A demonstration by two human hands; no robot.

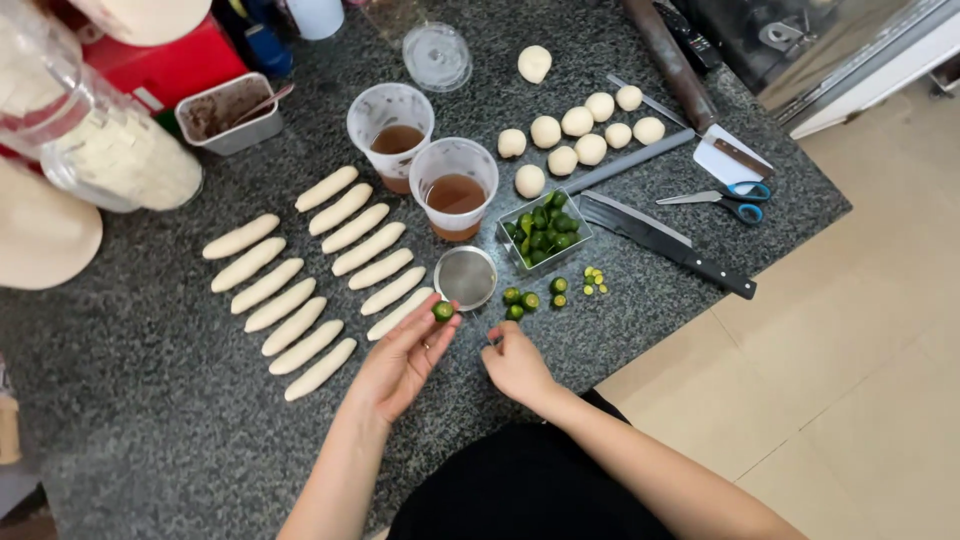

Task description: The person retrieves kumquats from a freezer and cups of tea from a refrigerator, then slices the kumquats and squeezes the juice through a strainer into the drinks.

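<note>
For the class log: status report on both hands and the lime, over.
Left hand fingers pinch a small green lime. Right hand curled, contents hidden. Small strainer and cut limes just ahead.

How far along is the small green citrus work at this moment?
Done: a few cut halves and loose seeds lie beside the strainer; two cups hold brown liquid. In hand: the left hand holds a cut green fruit; the right hand is closed, contents hidden. Left: the square tub is full of whole fruit.
</note>
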